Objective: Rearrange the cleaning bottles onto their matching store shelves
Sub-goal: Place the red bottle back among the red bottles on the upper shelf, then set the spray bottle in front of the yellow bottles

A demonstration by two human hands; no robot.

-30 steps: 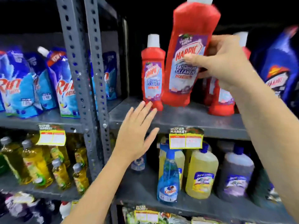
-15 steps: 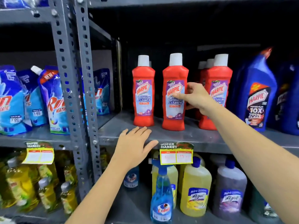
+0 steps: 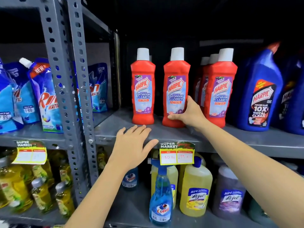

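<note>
Several red Harpic bathroom cleaner bottles with white caps stand upright on the grey metal shelf (image 3: 246,142). My right hand (image 3: 187,114) grips the lower right side of the middle red bottle (image 3: 176,83), which rests on the shelf. Another red bottle (image 3: 142,86) stands to its left, and a cluster of red bottles (image 3: 220,89) stands to its right. My left hand (image 3: 133,148) lies flat with fingers spread on the shelf's front edge, holding nothing.
Blue Harpic bottles (image 3: 261,96) stand at the right of the shelf. Rin pouches (image 3: 47,99) fill the left bay behind grey slotted uprights (image 3: 74,89). Below are a blue Colin spray bottle (image 3: 162,199), yellow Lizol bottles (image 3: 195,190) and a price tag (image 3: 176,153).
My right hand brought the red bottle down from above and set it upright on the shelf, then slid to the bottle's lower side. My left hand settled onto the shelf edge.
</note>
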